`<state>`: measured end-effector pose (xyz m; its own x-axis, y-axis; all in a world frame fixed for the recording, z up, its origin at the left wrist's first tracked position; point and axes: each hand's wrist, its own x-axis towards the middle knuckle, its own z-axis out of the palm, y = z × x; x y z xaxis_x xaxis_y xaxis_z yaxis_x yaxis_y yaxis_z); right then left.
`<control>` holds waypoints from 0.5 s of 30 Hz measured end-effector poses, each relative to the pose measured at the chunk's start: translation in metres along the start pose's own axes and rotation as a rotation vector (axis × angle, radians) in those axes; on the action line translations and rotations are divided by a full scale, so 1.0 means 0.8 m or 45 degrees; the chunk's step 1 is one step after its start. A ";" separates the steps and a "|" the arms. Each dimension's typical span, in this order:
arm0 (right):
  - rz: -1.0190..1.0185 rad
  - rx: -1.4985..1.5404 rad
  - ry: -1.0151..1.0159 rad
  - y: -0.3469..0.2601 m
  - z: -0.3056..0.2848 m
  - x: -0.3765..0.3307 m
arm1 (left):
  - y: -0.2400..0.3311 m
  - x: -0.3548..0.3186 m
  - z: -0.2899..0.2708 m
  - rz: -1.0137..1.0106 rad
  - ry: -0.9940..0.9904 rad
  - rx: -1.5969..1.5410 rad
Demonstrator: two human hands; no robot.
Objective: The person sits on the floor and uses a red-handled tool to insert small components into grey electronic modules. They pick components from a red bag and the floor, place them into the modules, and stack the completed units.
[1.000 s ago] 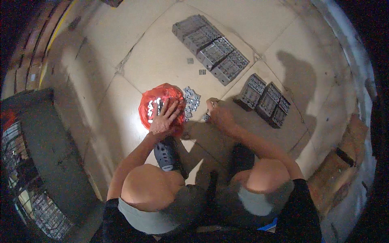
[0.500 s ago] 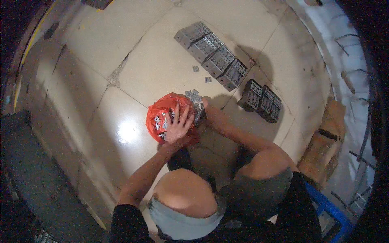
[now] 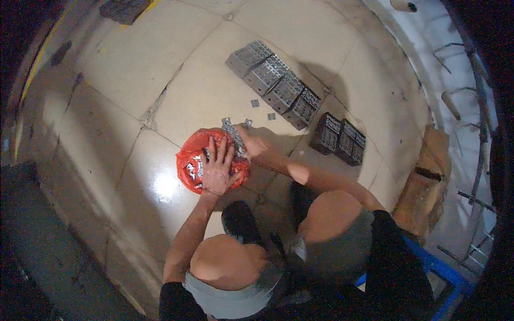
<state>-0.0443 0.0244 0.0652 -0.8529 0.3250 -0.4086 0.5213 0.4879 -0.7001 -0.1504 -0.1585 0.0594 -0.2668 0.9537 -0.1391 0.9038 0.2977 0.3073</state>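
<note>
We look down on a pale tiled floor [image 3: 134, 85], the broadest thing here. Across its far part runs a slanting row of four grey metal blocks [image 3: 285, 92], set end to end. To our right lies a strip of brown cardboard [image 3: 425, 187]. The red plastic bag [image 3: 187, 158] sits on the tiles in front of our knees, left of the middle, with small silvery pieces showing inside. A pair of darker metal blocks [image 3: 348, 143] stands side by side just beyond the row's near end. Our left hand [image 3: 217, 171] lies over the bag, its fingers apart. Our right hand [image 3: 254, 144] is just beside the bag's right edge, next to a narrow spread of loose metal plates [image 3: 234, 136]; we cannot tell whether its fingers are closed on any. Smallest are two single metal squares [image 3: 271, 116], lying apart between the plates and the row.
</note>
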 end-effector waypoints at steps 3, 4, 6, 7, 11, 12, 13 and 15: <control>0.030 0.270 0.026 0.000 0.024 0.025 | -0.034 0.009 0.006 -0.040 0.060 0.050; 0.013 0.234 0.084 0.008 0.027 0.029 | -0.045 0.013 0.008 -0.064 0.041 0.075; -0.014 0.154 0.188 0.031 0.027 0.028 | -0.061 0.018 0.014 -0.078 0.108 0.085; -0.002 0.049 0.256 0.049 0.019 0.025 | -0.067 0.021 0.016 -0.063 0.191 0.100; 0.122 -0.481 0.502 0.116 -0.030 -0.009 | -0.077 0.023 0.009 -0.092 0.184 0.132; 0.139 -0.547 0.428 0.129 -0.038 -0.013 | -0.074 0.024 0.012 -0.118 0.132 0.070; 0.082 -0.572 0.449 0.137 -0.039 -0.013 | -0.072 0.022 -0.001 -0.106 0.124 0.042; -0.032 -0.587 0.458 0.148 -0.039 -0.008 | -0.062 0.027 -0.017 -0.141 0.067 0.193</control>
<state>0.0239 0.1052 0.0032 -0.8441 0.5239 -0.1145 0.5281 0.7750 -0.3472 -0.2050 -0.1523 0.0539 -0.3810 0.9176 -0.1135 0.9070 0.3947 0.1470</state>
